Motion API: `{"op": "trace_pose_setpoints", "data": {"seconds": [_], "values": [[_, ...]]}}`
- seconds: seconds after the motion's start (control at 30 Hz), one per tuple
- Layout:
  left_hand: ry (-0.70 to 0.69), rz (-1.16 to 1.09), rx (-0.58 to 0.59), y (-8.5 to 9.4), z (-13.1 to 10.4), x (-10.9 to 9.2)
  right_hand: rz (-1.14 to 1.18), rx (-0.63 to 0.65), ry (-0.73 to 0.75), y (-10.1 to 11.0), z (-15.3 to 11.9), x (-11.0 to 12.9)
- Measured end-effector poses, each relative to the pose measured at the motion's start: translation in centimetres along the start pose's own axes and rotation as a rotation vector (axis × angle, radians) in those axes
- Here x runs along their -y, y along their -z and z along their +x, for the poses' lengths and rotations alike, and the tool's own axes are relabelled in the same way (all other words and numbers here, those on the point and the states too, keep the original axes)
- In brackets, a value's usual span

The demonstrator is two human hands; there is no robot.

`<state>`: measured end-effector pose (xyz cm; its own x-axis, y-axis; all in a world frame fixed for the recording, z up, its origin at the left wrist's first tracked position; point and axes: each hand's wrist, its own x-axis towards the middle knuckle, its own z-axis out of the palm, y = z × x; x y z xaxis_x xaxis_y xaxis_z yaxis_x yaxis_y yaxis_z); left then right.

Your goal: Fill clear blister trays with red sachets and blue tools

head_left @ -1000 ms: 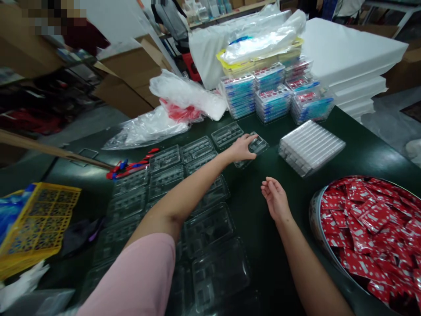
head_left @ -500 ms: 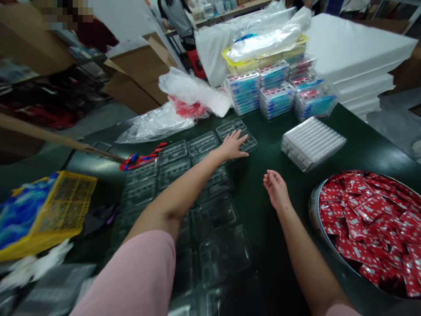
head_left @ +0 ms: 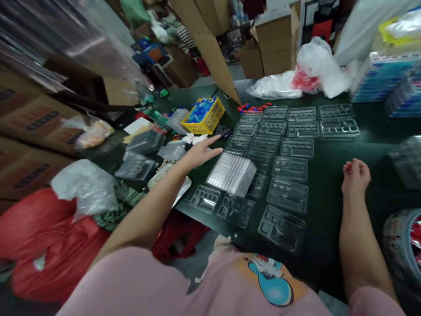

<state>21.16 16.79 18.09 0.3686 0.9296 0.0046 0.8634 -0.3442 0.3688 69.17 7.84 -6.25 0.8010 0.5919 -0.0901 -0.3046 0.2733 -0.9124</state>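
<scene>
My left hand (head_left: 202, 153) is open, index finger and thumb stretched out apart, with nothing seen between them. It hovers or rests just left of a stack of nested clear plastic trays (head_left: 232, 172); contact is unclear. Rows of clear blister trays (head_left: 289, 168) with moulded compartments lie around that stack, all looking unfilled. To the right of these rows, my right hand (head_left: 356, 176) is held over the dark green table (head_left: 332, 184), its fingers curled in and nothing visible in them.
A yellow basket (head_left: 215, 118) of blue items stands beyond my left hand. At the right are a round tub (head_left: 396, 237) with red sachets and another tray stack (head_left: 408, 160). Packed sets (head_left: 381, 81) and plastic bags (head_left: 276, 85) line the far side. Red sacks (head_left: 49, 245) lie lower left.
The view has swung left and down. My left hand has left the far blister tray and moved left beside the tray stack. My right hand stays curled over the table.
</scene>
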Motion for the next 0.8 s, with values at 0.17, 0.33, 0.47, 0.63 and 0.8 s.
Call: {"op": "trace_pose_setpoints", "data": {"seconds": [0.17,0.33,0.47,0.63,0.8], "values": [[-0.063,0.105,-0.027,-6.0,-5.4,2.9,-0.285,0.501,0.076,-7.6,-8.8,2.8],[-0.163,0.203,-0.01,-10.2,-6.4,-0.2,-0.468,1.059,0.133,-18.5,-16.4,3.5],[-0.131,0.173,-0.042,-11.1,-5.3,-1.3,-0.702,1.143,0.009,-23.6,-17.3,2.2],[-0.228,0.131,-0.138,-11.1,-4.6,-0.2,-0.867,1.214,-0.357,-25.1,-16.9,2.4],[-0.24,0.117,-0.168,-11.5,-5.0,0.3,-0.782,1.248,-0.651,-25.5,-16.4,3.1]]}}
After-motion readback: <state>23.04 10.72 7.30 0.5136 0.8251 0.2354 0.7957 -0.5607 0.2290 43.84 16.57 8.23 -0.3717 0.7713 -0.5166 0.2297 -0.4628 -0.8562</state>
